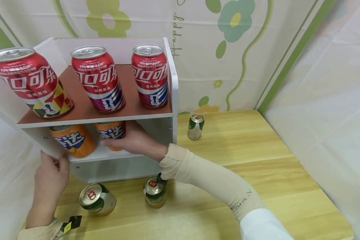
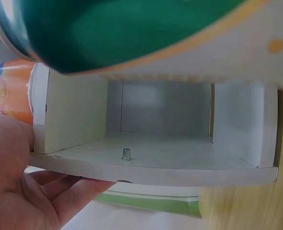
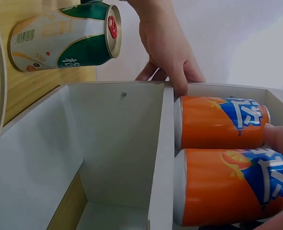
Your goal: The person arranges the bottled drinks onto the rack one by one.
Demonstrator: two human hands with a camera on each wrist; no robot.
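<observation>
My right hand [image 1: 138,138] reaches into the middle level of a white shelf unit [image 1: 174,76] and grips an orange soda can [image 1: 117,146], thumb across its front. Close beside it on the left stands another orange soda can [image 1: 75,141]. In the right wrist view the two orange cans sit side by side, and the thumb [image 3: 280,141] lies at the right edge. My left hand [image 1: 51,175] holds the unit's left side panel at the middle board. The left wrist view shows its fingers [image 2: 74,191] behind that panel, with the bottom compartment [image 2: 165,110] bare.
Three red cola cans [image 1: 97,80] stand on the brown top board. Two green-and-white cans, one at left [image 1: 97,200] and one at right [image 1: 155,193], stand before the unit on the wooden table [image 1: 276,186]. Another green-and-white can [image 1: 195,127] stands to its right, near the patterned backdrop.
</observation>
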